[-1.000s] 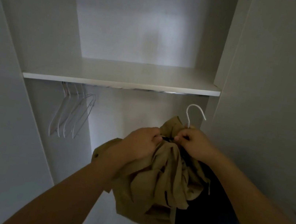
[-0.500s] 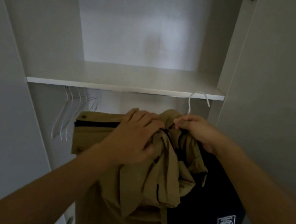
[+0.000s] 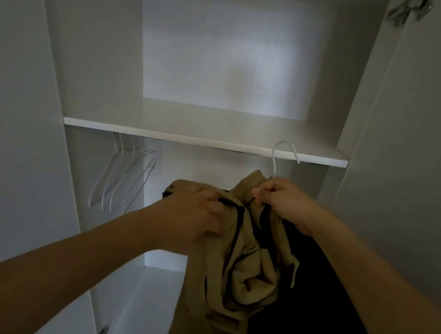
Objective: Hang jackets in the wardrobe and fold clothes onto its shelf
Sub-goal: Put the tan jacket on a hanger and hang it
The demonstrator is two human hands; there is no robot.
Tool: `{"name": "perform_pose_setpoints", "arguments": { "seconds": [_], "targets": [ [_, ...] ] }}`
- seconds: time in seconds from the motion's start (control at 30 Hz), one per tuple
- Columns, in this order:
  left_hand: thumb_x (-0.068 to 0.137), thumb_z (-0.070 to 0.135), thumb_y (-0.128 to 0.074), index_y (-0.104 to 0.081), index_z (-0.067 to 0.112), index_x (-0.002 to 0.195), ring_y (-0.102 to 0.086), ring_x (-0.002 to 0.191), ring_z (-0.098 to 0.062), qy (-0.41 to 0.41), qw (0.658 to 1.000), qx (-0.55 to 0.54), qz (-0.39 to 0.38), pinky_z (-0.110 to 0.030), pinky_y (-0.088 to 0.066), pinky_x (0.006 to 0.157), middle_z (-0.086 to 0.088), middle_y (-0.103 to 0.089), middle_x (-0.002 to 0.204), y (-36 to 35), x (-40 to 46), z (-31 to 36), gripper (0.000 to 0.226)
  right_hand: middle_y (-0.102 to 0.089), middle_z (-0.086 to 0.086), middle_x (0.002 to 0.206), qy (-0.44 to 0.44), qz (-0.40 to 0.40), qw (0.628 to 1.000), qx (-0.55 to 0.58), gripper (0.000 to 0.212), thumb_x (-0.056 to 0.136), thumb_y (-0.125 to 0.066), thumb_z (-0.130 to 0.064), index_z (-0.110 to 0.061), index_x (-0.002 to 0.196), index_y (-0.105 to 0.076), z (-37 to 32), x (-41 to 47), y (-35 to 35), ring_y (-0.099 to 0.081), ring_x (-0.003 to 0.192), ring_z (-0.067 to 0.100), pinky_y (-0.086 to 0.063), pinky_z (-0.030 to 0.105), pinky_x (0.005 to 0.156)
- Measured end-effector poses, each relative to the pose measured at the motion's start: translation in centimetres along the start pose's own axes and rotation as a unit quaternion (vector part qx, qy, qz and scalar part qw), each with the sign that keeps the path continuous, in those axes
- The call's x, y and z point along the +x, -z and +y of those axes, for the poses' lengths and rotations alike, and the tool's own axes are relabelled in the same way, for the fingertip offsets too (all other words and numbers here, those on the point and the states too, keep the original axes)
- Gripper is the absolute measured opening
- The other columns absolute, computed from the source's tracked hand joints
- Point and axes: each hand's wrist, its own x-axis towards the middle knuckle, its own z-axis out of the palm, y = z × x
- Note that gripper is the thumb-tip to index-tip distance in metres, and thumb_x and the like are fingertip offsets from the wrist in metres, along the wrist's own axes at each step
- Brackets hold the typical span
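Below the wardrobe shelf [image 3: 206, 141], the tan jacket [image 3: 238, 269] hangs bunched on a white hanger [image 3: 280, 153]. Right hand [image 3: 285, 202] pinches the collar at the hook's base, left hand [image 3: 191, 219] has fingers curled into the shoulder fabric. Black jacket [image 3: 315, 309] hangs just beside it, spare hangers [image 3: 122, 181] further left.

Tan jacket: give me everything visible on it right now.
The tan jacket looks like thin woven cloth, khaki, with dark zipper lines. It hangs bunched and creased below the shelf, on a white hanger whose hook shows above its collar. The left hand grips its left shoulder; the right hand pinches at the collar by the hook's base. A dark garment with a patch lies against its right side.
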Motion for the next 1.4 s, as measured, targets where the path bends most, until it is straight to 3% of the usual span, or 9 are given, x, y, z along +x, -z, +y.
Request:
{"name": "perform_pose_setpoints", "arguments": {
  "seconds": [0.17,0.27,0.5,0.63,0.8,0.9,1.0,1.2,1.4],
  "targets": [
    [0.098,0.029,-0.05,-0.058,0.018,0.117,-0.055,0.103,-0.015,0.314,0.893,-0.321,0.024,-0.023,-0.043,0.083,-0.002,-0.06,0.114,0.5,3.5,-1.0,0.024,-0.062,0.007,0.075,0.033,0.01,0.999,0.015,0.033,0.093,-0.059,-0.031,-0.017,0.065,-0.065,-1.3,-0.1,0.1,-0.057,0.072,0.019,-0.044,0.03,0.071],
    [0.101,0.039,-0.042,-0.058,0.019,0.118,-0.055,0.087,0.006,0.305,0.879,-0.361,-0.058,-0.007,-0.041,0.071,0.002,-0.061,0.107,-1.0,4.8,-0.2,0.031,-0.062,0.004,0.073,0.058,0.026,0.998,-0.016,0.032,0.094,-0.059,-0.03,-0.014,0.066,-0.066,-1.4,-0.2,0.3,-0.057,0.071,0.014,-0.042,0.027,0.067],
    [0.08,0.075,-0.051,-0.065,0.03,0.096,-0.059,0.093,-0.007,0.361,0.815,-0.316,-0.325,-0.026,-0.044,0.088,0.011,-0.063,0.1,-0.4,1.9,-2.3,0.05,-0.044,-0.012,0.101,0.016,-0.021,0.985,-0.17,0.053,0.06,-0.083,-0.054,-0.023,0.094,-0.056,3.4,-0.5,2.2,-0.05,0.088,0.004,-0.041,0.02,0.065],
    [0.087,0.057,-0.057,-0.068,0.026,0.099,-0.06,0.087,-0.006,0.347,0.814,-0.279,-0.372,-0.022,-0.046,0.078,0.014,-0.063,0.093,-0.7,0.6,-2.0,0.035,-0.04,-0.011,0.09,0.04,0.058,0.959,-0.275,0.031,0.074,-0.078,-0.035,-0.023,0.083,-0.051,5.9,1.3,0.7,-0.048,0.075,0.008,-0.031,0.02,0.053],
    [0.094,0.034,-0.052,-0.065,0.011,0.095,-0.06,0.079,-0.017,0.457,0.777,-0.314,-0.299,-0.024,-0.047,0.068,-0.005,-0.063,0.092,-2.7,-2.6,-2.2,0.026,-0.058,0.006,0.083,-0.008,0.218,0.961,-0.17,0.01,0.085,-0.052,-0.004,-0.008,0.084,-0.061,6.9,4.2,0.1,-0.059,0.076,0.025,-0.046,0.028,0.061],
    [0.1,0.019,-0.04,-0.059,0.0,0.116,-0.059,0.097,-0.028,0.615,0.754,-0.16,-0.168,-0.034,-0.047,0.081,-0.015,-0.063,0.115,-4.9,-7.4,-4.3,0.031,-0.062,0.015,0.095,-0.057,0.274,0.951,-0.132,0.015,0.086,-0.052,-0.006,-0.004,0.093,-0.065,7.8,5.0,0.3,-0.055,0.073,0.024,-0.043,0.027,0.061],
    [0.098,0.017,-0.04,-0.059,0.002,0.103,-0.058,0.087,-0.028,0.72,0.685,-0.095,-0.053,-0.035,-0.044,0.073,-0.017,-0.063,0.108,-6.3,-10.9,-4.3,0.024,-0.058,0.016,0.106,-0.035,0.3,0.95,-0.079,0.012,0.086,-0.052,-0.008,-0.003,0.093,-0.06,7.0,6.0,-1.3,-0.057,0.083,0.027,-0.044,0.031,0.069],
    [0.085,0.057,-0.06,-0.047,0.021,0.088,-0.052,0.068,-0.009,0.54,0.814,-0.2,-0.078,-0.022,-0.036,0.055,0.007,-0.053,0.078,-7.0,-6.3,-0.9,0.039,-0.045,0.003,0.122,0.024,0.255,0.965,-0.055,0.016,0.089,-0.049,-0.016,-0.031,0.082,-0.049,5.1,8.0,-6.6,-0.051,0.069,0.009,-0.042,0.025,0.058],
    [0.089,0.021,-0.059,-0.041,0.012,0.094,-0.048,0.064,-0.014,0.462,0.862,-0.207,-0.029,-0.021,-0.034,0.051,0.002,-0.049,0.073,-4.6,-6.5,-0.3,0.021,-0.036,0.001,0.139,0.082,0.181,0.977,-0.074,0.046,0.089,-0.052,-0.005,-0.043,0.065,-0.063,5.1,6.2,-8.5,-0.052,0.095,0.012,-0.041,0.014,0.064]
  ]
}}
